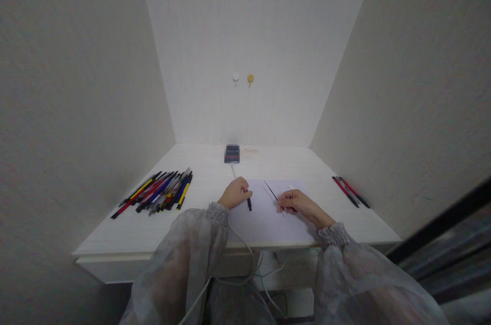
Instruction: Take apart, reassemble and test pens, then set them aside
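Grip of the left hand [237, 193]: fingers curled closed around a short black pen piece [249, 205], whose dark end pokes out on the near side and rests on the white sheet [264, 225]. Grip of the right hand [297, 202]: fingertips pinched together at the near end of a thin dark rod [270, 191] that slants away to the far left over the same sheet. At this size the rod looks held rather than merely touched, though I cannot be sure. The hands are near each other but apart, both over the sheet at the near middle of the counter [209, 174].

Elsewhere in the head view, a pile of pens [161, 192] in black, red, blue and yellow lies to the left, well apart from the hands. A few red and black pens [350, 192] lie to the right, near the wall. A phone [232, 153] lies at the far middle, and a white cable [233, 170] runs from it toward the left hand.

To handle these pieces well, I judge it best to keep both low over the sheet, where a dropped part would show against the white. The left hand should steady the black piece, and the right should pinch the rod lightly, since something so thin would likely bend under hard pressure.
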Demonstrator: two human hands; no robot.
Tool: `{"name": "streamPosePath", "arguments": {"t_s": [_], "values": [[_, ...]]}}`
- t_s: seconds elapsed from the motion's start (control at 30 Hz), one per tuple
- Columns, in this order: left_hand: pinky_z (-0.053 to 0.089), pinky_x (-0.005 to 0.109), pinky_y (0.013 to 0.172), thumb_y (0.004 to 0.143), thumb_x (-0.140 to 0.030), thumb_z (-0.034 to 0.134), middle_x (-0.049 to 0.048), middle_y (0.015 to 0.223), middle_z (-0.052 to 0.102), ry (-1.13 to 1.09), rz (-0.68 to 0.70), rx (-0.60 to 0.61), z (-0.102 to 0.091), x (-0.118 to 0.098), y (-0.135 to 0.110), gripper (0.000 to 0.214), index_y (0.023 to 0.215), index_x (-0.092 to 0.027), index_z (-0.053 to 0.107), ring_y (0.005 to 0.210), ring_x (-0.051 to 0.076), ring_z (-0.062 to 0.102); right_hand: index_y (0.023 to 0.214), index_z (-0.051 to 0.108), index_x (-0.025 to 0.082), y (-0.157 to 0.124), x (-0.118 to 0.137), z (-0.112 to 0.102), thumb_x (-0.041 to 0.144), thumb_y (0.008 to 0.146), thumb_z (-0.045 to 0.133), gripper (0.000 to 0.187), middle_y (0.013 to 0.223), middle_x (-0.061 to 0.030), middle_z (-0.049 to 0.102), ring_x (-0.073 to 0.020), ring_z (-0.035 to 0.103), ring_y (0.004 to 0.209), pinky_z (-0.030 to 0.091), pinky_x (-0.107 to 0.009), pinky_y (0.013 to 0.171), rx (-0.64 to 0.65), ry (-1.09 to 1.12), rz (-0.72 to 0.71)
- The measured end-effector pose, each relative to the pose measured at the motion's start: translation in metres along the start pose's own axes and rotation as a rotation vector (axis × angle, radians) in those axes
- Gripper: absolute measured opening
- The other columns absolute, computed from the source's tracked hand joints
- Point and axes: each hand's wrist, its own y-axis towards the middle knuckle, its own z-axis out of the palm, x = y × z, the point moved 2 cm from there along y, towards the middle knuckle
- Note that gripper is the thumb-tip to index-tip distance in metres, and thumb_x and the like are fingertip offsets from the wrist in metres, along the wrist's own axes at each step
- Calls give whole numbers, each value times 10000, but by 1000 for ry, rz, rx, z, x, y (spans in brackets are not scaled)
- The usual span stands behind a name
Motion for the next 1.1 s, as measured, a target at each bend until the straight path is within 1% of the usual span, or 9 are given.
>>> {"name": "streamPosePath", "arguments": {"t_s": [0.23,0.37,0.47,0.5,0.57,0.67,0.77,0.93,1.1], "values": [[399,277,747,625,-372,635,40,828,514,50,28,-1,3,-1,1,232,596,-147,592,744,131,498,546,553,127,0,-8,3,284,611,567,171,471,10,553,-33,300,346,180,-196,365,4,2,7],[402,276,713,689,-436,562,33,770,508,8,28,-109,-1,-2,2,297,741,-146,602,724,135,490,549,558,125,-5,-6,4,284,610,573,171,502,-1,577,-37,320,356,196,-194,361,2,31,9],[399,263,657,734,-446,496,33,741,518,-14,-16,-184,-4,-3,5,322,726,-141,598,665,123,476,558,569,116,-8,-4,3,284,608,581,176,502,-5,580,-38,336,366,217,-191,367,4,46,-9],[396,259,638,731,-448,497,32,728,525,-28,-43,-181,-4,-4,7,327,720,-139,602,647,120,473,563,575,113,-9,-3,2,286,608,583,179,496,-5,578,-38,336,366,222,-191,370,3,46,-16],[388,251,590,708,-451,516,29,696,545,-91,-115,-100,-3,-11,12,333,742,-136,617,602,113,468,570,581,108,-11,-1,2,295,610,585,192,486,-4,574,-37,335,364,228,-191,375,1,42,-26],[367,233,498,695,-448,517,28,682,580,-321,-240,137,4,-29,18,364,822,-122,617,494,84,444,573,582,109,-14,3,3,305,609,588,200,495,-6,583,-37,334,365,234,-193,381,9,38,-36],[352,206,467,690,-444,521,54,760,611,-551,-298,202,10,-49,22,367,816,-109,602,478,55,438,575,579,113,-19,8,7,300,607,588,190,507,-5,589,-39,338,371,242,-194,387,20,48,-53],[322,175,434,646,-407,588,4,583,550,-658,-354,172,15,-65,22,306,648,-103,565,445,37,405,583,565,125,-31,10,13,283,607,579,161,534,-1,604,-40,341,374,235,-192,388,29,64,-47],[327,177,440,679,-403,554,-25,498,479,-663,-393,46,9,-57,25,310,595,-105,539,426,36,394,589,564,121,-41,3,5,254,604,571,134,528,-2,601,-41,351,373,236,-184,381,36,47,-33]]}}
